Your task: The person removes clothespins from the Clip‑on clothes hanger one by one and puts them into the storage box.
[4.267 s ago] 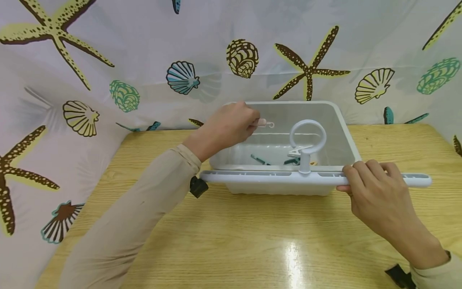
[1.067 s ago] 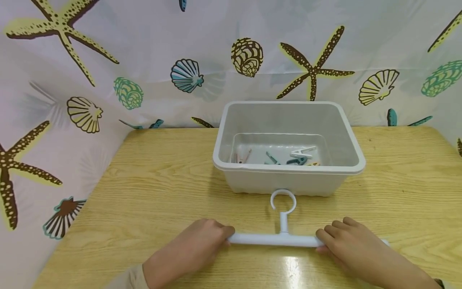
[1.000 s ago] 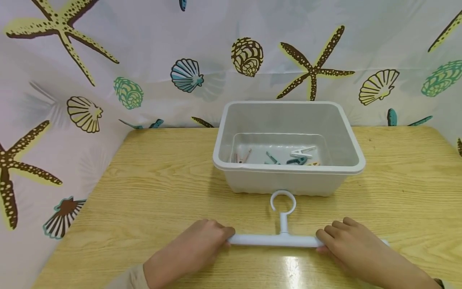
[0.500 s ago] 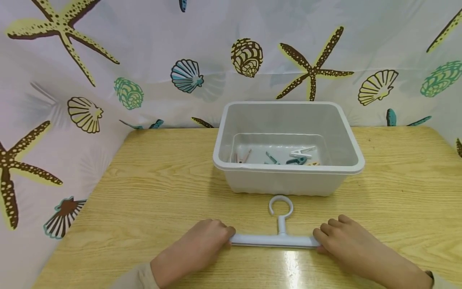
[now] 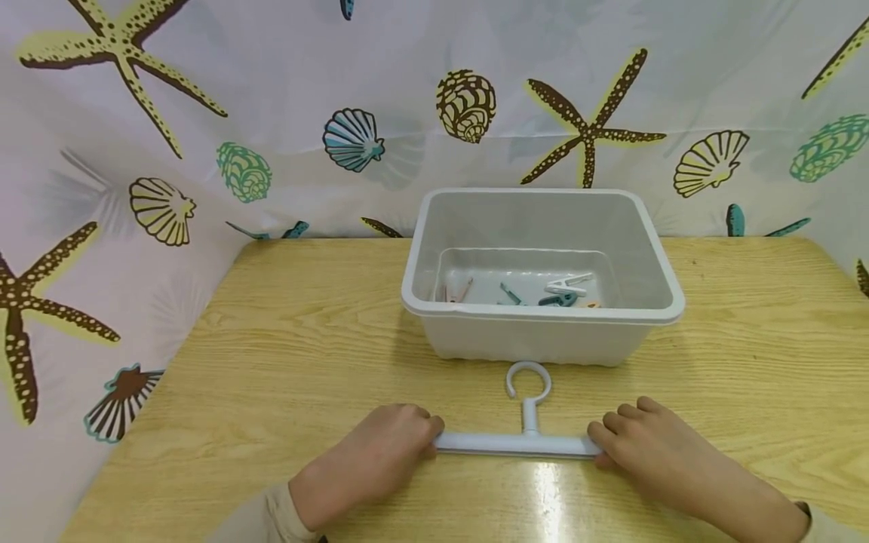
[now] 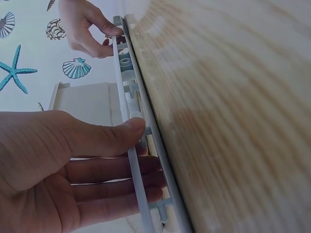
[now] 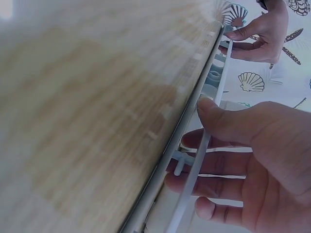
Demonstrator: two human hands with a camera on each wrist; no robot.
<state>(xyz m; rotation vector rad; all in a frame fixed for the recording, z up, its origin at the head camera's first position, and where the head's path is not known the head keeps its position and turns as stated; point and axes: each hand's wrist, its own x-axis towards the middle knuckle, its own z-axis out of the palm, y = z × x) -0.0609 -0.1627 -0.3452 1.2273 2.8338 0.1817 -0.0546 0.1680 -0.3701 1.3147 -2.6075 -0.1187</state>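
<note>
A white plastic hanger (image 5: 519, 443) with a ring hook (image 5: 528, 379) lies flat on the wooden table (image 5: 271, 354), in front of a white bin (image 5: 543, 313). My left hand (image 5: 407, 445) grips the bar's left end. In the left wrist view the thumb (image 6: 131, 127) lies on one side of the bar (image 6: 138, 184) and the fingers on the other. My right hand (image 5: 611, 440) grips the right end the same way, its thumb (image 7: 214, 114) over the bar (image 7: 194, 165). Several clothespins (image 5: 563, 290), white, teal and pink, lie in the bin.
A curtain (image 5: 271, 113) printed with shells and starfish closes off the back and left of the table. The bin stands at the table's middle rear. Bare tabletop lies to the left and right of the hands.
Earlier the right hand held the hanger at the bin's front rim while the left held a pink clip over the bin. Now both hands hold the hanger flat on the table.
</note>
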